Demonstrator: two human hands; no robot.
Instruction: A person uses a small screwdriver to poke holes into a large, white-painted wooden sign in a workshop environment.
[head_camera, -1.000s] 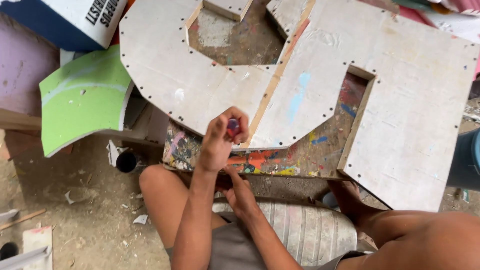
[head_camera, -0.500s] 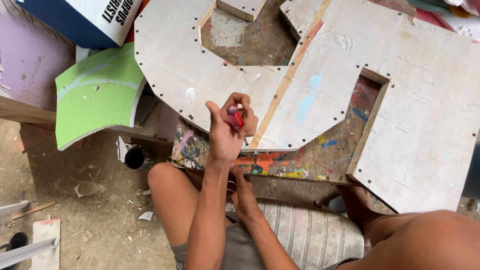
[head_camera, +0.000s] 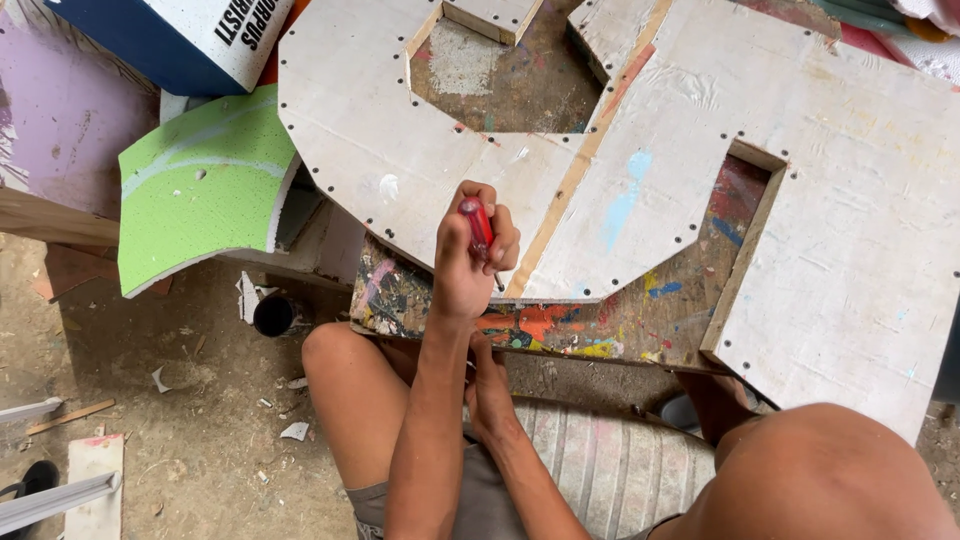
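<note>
The person's left hand (head_camera: 468, 262) is clenched round the red plastic handle of a screwdriver (head_camera: 477, 228), its long axis near upright, the shaft pointing down at the near edge of the whitewashed plywood panel (head_camera: 400, 150) studded with dark screws, above the paint-splattered worktop (head_camera: 600, 330). The right hand (head_camera: 490, 392) rests low between the knees; whether its grip holds anything cannot be told.

We're getting soft, even daylight here, bright but not harsh, so the pale plywood panels (head_camera: 860, 230) read clean with no real glare. Shadows are faint and short, mostly under the green board (head_camera: 200, 190) and below the panel edges onto the dirt floor (head_camera: 180, 400). Everything's pretty sharp, with only slight softness on the shoulder (head_camera: 820, 480) close to the lens.
</note>
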